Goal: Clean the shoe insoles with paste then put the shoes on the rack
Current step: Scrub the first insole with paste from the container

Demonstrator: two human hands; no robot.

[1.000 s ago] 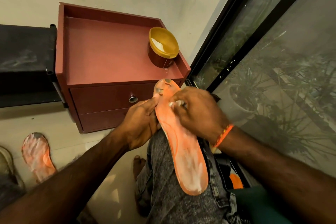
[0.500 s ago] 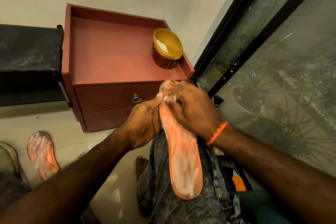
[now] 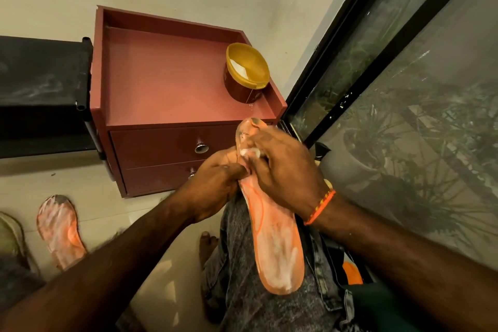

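Observation:
An orange insole (image 3: 272, 240) smeared with white paste lies along my thigh, toe end pointing to the cabinet. My left hand (image 3: 213, 186) grips its left edge near the toe. My right hand (image 3: 283, 167) presses a small white wad (image 3: 249, 152) against the toe part, fingers curled over it. A yellow-rimmed tub of white paste (image 3: 246, 71) stands open on the red cabinet's top, at its right front corner. A second orange insole (image 3: 59, 229), also pasted white, lies on the floor at the left.
The red two-drawer cabinet (image 3: 167, 105) stands against the wall ahead. A black rack (image 3: 40, 94) adjoins it on the left. A dark-framed glass door (image 3: 377, 70) runs along the right. Part of a shoe (image 3: 8, 234) shows at the far left edge.
My right hand has slid the white wad from the insole's middle up toward its toe end. The left hand keeps its grip on the edge.

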